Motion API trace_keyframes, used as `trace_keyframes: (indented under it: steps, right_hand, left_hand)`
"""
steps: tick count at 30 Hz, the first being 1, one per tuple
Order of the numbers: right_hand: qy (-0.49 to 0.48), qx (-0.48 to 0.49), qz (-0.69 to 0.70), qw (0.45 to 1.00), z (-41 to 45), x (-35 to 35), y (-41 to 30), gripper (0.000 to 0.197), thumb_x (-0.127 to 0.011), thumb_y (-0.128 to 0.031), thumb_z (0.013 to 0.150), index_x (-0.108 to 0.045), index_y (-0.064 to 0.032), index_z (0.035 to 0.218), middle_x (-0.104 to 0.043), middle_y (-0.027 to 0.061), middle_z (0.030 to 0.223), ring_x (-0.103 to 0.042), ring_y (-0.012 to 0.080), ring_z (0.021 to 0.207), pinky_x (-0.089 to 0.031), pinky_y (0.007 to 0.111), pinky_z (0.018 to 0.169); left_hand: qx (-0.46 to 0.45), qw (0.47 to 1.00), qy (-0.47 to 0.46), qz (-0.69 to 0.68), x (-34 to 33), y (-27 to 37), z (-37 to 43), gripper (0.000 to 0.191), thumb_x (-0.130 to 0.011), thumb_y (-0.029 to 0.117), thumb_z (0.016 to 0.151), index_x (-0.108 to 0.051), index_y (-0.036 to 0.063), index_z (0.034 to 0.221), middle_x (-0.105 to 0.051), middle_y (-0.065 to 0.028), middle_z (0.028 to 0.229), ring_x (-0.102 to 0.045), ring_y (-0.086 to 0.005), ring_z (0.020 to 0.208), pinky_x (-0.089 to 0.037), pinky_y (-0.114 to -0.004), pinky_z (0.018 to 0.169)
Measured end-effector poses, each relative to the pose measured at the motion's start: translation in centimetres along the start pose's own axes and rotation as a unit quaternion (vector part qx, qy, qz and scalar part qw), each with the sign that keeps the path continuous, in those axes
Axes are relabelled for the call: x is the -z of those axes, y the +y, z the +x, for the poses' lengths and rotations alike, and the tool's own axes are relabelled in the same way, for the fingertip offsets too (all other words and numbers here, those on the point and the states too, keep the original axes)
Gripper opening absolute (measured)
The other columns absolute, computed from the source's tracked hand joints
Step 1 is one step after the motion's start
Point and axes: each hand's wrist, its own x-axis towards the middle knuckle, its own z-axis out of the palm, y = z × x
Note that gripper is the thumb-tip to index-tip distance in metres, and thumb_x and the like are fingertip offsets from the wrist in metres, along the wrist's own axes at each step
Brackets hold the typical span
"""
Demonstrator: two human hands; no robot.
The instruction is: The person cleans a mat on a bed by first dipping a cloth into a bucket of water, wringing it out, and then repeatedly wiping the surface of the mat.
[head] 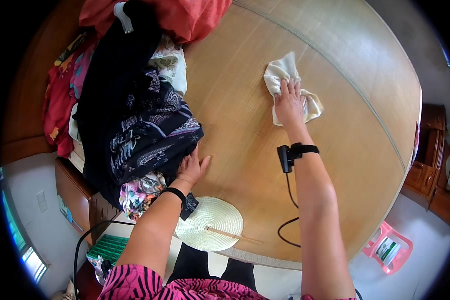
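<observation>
My right hand point(290, 103) presses palm down on a crumpled off-white cloth point(283, 71), which lies on a tan woven sleeping mat point(240, 150) on the bed. At the edge of a heap of clothes is my left hand point(191, 167), its thumb apart and its fingertips partly hidden by a dark patterned garment point(153, 138). Whether those fingers grip the fabric cannot be told. Below my left hand lies a round woven fan point(210, 221) with a thin stick handle, near the mat's front edge.
Black clothing point(105, 75) and red fabric point(195, 18) pile up at the left and top. A wooden cabinet point(78, 183) and a green plastic basket point(108, 247) stand lower left. A pink plastic stool point(403, 249) is at lower right. A black cable point(288, 187) hangs from my right wrist device.
</observation>
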Motion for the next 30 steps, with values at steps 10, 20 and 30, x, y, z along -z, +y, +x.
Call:
trace_keyframes:
  steps: [10, 20, 30]
  right_hand:
    - [-0.089, 0.258, 0.044, 0.961, -8.8, -0.6, -4.0, 0.066, -0.059, -0.015, 0.079, -0.037, -0.0084, 0.141, -0.038, 0.0103, 0.146, -0.03, 0.0314, 0.138, -0.025, 0.054, 0.11]
    - [0.011, 0.063, -0.003, 0.998, -1.1, -1.3, -3.8, 0.05, -0.063, -0.019, 0.082, -0.05, -0.0035, 0.128, -0.03, 0.018, 0.148, -0.028, 0.037, 0.137, -0.027, 0.055, 0.108]
    - [-0.041, 0.164, -0.068, 0.983, -5.5, 0.0, -5.9, 0.058, -0.058, -0.028, 0.086, -0.043, -0.0033, 0.136, -0.032, 0.0144, 0.149, -0.031, 0.0359, 0.136, -0.022, 0.055, 0.11]
  left_hand:
    - [0.017, 0.998, -0.032, -0.044, 0.5, -1.2, -0.2, 0.08, -0.053, 0.046, 0.086, -0.019, 0.0052, 0.146, -0.034, -0.03, 0.142, -0.035, -0.0448, 0.13, -0.026, -0.046, 0.109]
    - [0.014, 0.997, -0.048, -0.065, -0.3, -1.0, 0.1, 0.079, -0.052, 0.044, 0.088, -0.019, 0.0017, 0.145, -0.036, -0.0321, 0.139, -0.039, -0.0461, 0.126, -0.03, -0.047, 0.107]
    - [0.049, 0.992, -0.08, -0.087, 0.5, -1.2, -0.3, 0.079, -0.053, 0.046, 0.087, -0.02, 0.0019, 0.144, -0.039, -0.0321, 0.137, -0.044, -0.0453, 0.123, -0.031, -0.045, 0.106]
